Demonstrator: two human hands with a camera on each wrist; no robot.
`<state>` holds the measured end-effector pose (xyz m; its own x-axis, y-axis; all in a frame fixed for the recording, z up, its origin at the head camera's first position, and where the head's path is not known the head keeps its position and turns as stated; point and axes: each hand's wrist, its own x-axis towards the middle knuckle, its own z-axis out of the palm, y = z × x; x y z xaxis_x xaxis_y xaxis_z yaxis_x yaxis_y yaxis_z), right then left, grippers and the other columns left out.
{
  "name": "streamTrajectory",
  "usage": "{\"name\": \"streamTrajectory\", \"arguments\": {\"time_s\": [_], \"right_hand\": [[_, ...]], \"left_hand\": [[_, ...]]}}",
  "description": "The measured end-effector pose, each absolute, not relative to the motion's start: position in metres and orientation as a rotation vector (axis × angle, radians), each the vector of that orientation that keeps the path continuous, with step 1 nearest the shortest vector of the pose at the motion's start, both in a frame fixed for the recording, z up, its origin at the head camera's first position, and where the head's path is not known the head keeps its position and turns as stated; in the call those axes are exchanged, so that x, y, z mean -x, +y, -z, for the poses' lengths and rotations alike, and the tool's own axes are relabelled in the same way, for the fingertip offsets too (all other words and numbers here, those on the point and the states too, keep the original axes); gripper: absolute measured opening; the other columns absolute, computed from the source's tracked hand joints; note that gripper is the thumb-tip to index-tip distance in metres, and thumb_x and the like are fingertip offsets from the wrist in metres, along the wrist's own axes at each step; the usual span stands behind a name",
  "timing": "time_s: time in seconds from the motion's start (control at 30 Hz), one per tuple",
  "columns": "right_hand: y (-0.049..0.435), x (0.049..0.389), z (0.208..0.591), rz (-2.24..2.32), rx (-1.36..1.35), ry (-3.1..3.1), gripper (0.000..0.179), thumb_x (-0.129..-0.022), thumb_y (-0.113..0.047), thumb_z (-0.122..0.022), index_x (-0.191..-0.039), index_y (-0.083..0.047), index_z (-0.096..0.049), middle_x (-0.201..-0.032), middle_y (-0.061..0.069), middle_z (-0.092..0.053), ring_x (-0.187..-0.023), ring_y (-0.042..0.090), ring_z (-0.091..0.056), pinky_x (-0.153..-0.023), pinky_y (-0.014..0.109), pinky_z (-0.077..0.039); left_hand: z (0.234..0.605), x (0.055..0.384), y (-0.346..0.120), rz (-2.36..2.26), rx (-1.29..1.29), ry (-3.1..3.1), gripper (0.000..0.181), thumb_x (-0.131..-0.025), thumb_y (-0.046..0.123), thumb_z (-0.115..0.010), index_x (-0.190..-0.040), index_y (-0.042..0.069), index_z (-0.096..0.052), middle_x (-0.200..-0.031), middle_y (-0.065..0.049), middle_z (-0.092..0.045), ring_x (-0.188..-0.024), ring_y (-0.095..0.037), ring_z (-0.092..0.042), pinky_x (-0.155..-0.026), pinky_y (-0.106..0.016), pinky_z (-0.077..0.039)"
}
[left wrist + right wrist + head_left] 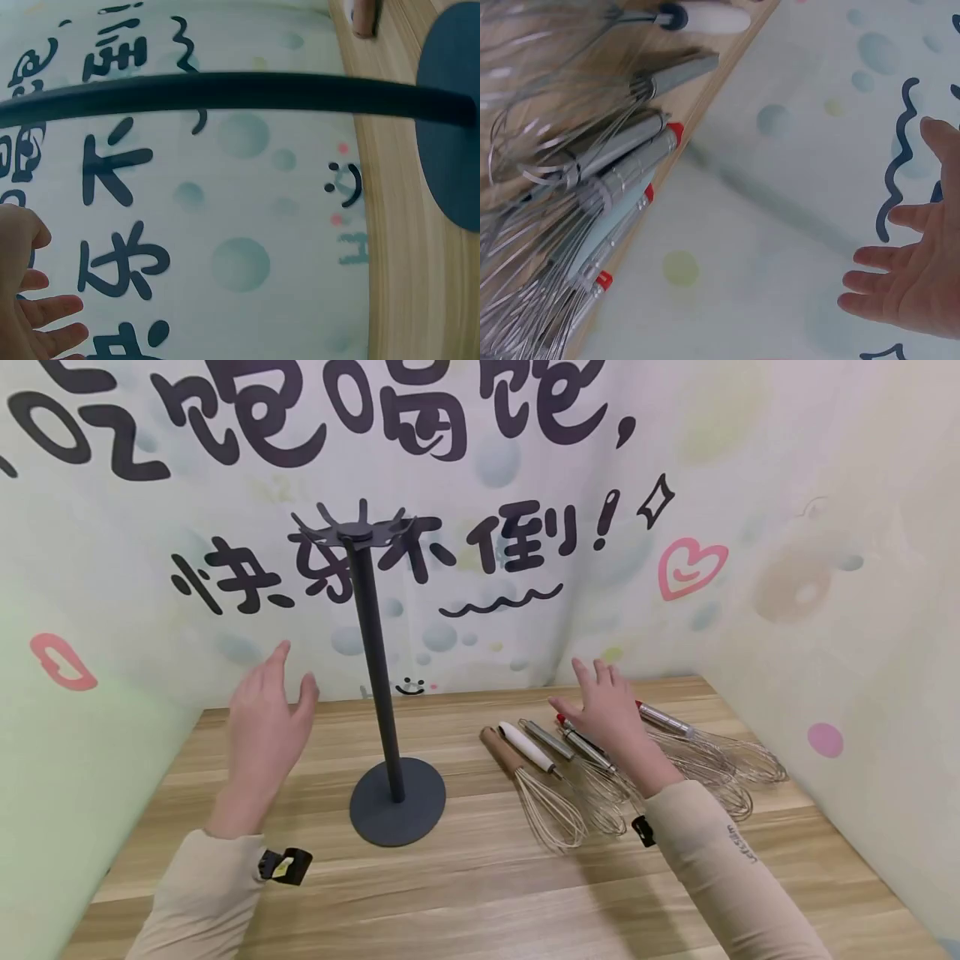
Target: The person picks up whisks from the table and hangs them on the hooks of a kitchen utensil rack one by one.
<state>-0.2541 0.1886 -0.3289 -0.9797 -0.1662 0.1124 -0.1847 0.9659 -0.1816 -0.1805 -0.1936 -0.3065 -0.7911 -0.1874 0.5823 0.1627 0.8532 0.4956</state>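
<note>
My left hand (268, 718) hovers left of a dark stand (377, 668), fingers extended and holding nothing. That stand has a round base (420, 806), an upright pole and a ring of upturned hooks (356, 532) at its top, with nothing hanging on them. Over a row of whisks, my right hand (606, 710) is held in the air with its fingers spread. A whisk with a brown handle (501, 750) lies nearest the stand, beside one with a white handle (527, 747). Several metal-handled whisks (637, 157), some with red ends, lie farther right, partly hidden by the right arm in the head view.
The wooden table (480, 902) meets a printed backdrop (480, 635) at its far edge. Side panels (885, 635) rise at left and right. Black wrist straps show at both sleeves (202, 885). The whisks' wire heads overlap one another toward the right edge.
</note>
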Motion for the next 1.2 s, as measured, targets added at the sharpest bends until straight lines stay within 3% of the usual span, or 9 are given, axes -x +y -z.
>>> {"name": "streamTrajectory", "arguments": {"time_s": [0.1,0.27,0.43,0.7,0.97,1.2], "right_hand": [[0.182,0.252,0.33,-0.37,-0.306,-3.016,0.075,-0.095,-0.048,-0.05,-0.15,-0.005,-0.023,-0.15,0.032,-0.026,-0.138,0.05,-0.026,-0.114,0.061,-0.026],[0.17,0.249,0.336,-0.501,-0.36,-2.995,0.069,-0.096,-0.042,-0.052,-0.148,-0.003,-0.029,-0.145,0.029,-0.037,-0.133,0.046,-0.037,-0.11,0.059,-0.035],[0.158,0.246,0.344,-0.53,-0.395,-2.984,0.064,-0.095,-0.039,-0.056,-0.144,-0.003,-0.036,-0.14,0.028,-0.045,-0.127,0.044,-0.047,-0.102,0.057,-0.044],[0.142,0.244,0.356,-0.554,-0.435,-2.979,0.057,-0.095,-0.033,-0.058,-0.141,-0.004,-0.042,-0.139,0.024,-0.048,-0.121,0.041,-0.054,-0.096,0.053,-0.049],[0.127,0.246,0.364,-0.605,-0.411,-3.005,0.055,-0.093,-0.031,-0.06,-0.14,-0.005,-0.045,-0.139,0.021,-0.05,-0.121,0.037,-0.055,-0.096,0.051,-0.049],[0.121,0.249,0.377,-0.67,-0.434,-2.992,0.054,-0.09,-0.025,-0.066,-0.136,-0.002,-0.047,-0.135,0.023,-0.054,-0.119,0.037,-0.056,-0.095,0.048,-0.051]], "left_hand": [[0.301,0.178,-0.185,0.872,-0.039,-2.366,0.047,-0.099,0.022,-0.044,-0.142,0.003,-0.041,-0.134,-0.023,-0.054,-0.125,-0.043,-0.048,-0.105,-0.058,-0.038],[0.299,0.176,-0.173,1.043,0.011,-2.275,0.043,-0.099,0.018,-0.045,-0.138,0.001,-0.046,-0.132,-0.022,-0.056,-0.126,-0.038,-0.051,-0.112,-0.058,-0.031],[0.3,0.176,-0.163,1.136,0.094,-2.196,0.041,-0.1,0.016,-0.044,-0.137,-0.003,-0.046,-0.131,-0.023,-0.057,-0.12,-0.036,-0.054,-0.104,-0.052,-0.043],[0.301,0.175,-0.148,1.181,0.173,-2.175,0.041,-0.102,0.018,-0.04,-0.136,-0.003,-0.046,-0.13,-0.021,-0.057,-0.118,-0.034,-0.056,-0.098,-0.048,-0.049],[0.308,0.176,-0.138,1.21,0.237,-2.194,0.046,-0.099,0.019,-0.049,-0.14,0.0,-0.042,-0.13,-0.023,-0.056,-0.115,-0.037,-0.058,-0.098,-0.05,-0.049],[0.314,0.179,-0.132,1.213,0.243,-2.171,0.056,-0.091,0.015,-0.064,-0.14,0.001,-0.042,-0.123,-0.022,-0.059,-0.109,-0.034,-0.061,-0.093,-0.047,-0.053]]}}
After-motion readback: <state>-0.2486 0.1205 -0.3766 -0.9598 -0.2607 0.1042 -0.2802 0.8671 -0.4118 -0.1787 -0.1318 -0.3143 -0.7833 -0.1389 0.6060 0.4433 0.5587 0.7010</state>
